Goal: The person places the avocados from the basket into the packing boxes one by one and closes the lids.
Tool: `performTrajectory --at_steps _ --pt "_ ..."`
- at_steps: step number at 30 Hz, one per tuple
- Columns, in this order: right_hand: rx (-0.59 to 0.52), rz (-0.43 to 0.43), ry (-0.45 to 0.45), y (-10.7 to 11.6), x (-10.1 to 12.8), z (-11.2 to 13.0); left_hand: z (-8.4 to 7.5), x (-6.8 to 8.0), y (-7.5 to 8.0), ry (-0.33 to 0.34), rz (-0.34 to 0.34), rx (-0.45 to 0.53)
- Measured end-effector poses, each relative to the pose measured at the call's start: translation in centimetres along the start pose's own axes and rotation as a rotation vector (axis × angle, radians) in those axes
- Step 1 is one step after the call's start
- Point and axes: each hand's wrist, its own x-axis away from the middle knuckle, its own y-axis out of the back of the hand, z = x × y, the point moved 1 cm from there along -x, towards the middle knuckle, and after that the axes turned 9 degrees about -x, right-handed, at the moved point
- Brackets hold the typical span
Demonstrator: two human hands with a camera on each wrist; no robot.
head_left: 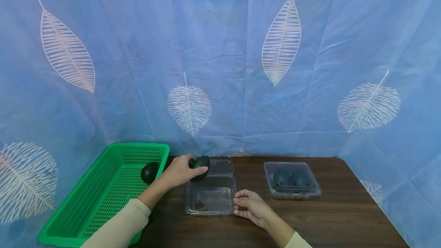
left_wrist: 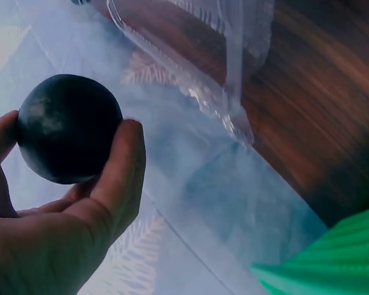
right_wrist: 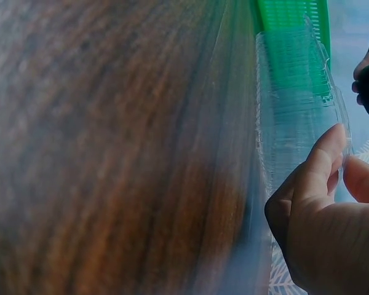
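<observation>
Head view shows the left hand (head_left: 179, 171) grasping a dark avocado (head_left: 200, 162) over the open clear box (head_left: 211, 196) at lower centre. The right hand (head_left: 250, 206) pinches the box's right edge, apparently to keep it steady, and the green basket (head_left: 86, 202) at lower left holds another avocado (head_left: 149, 172).

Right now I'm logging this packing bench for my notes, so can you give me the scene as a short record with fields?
left hand: holds a dark avocado above the open clear box
right hand: fingers on the open box's right edge
open box: nothing in it, lid back
green basket: left of the box, one avocado inside
closed clear box: at right, two avocados inside
table: dark wood
</observation>
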Motion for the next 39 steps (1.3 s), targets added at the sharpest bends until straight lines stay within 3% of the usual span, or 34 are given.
performTrajectory --at_steps 12,30,39 --pt "0.025 0.010 0.020 0.0 0.0 0.1 -0.9 -0.2 -2.7 -0.070 0.112 0.063" --pt "0.020 0.011 0.010 -0.1 0.0 0.4 -1.8 -0.9 -7.1 -0.021 0.183 0.046" --pt "0.011 0.002 0.003 0.0 0.0 0.3 -2.3 -1.2 -8.9 0.021 0.237 0.117"
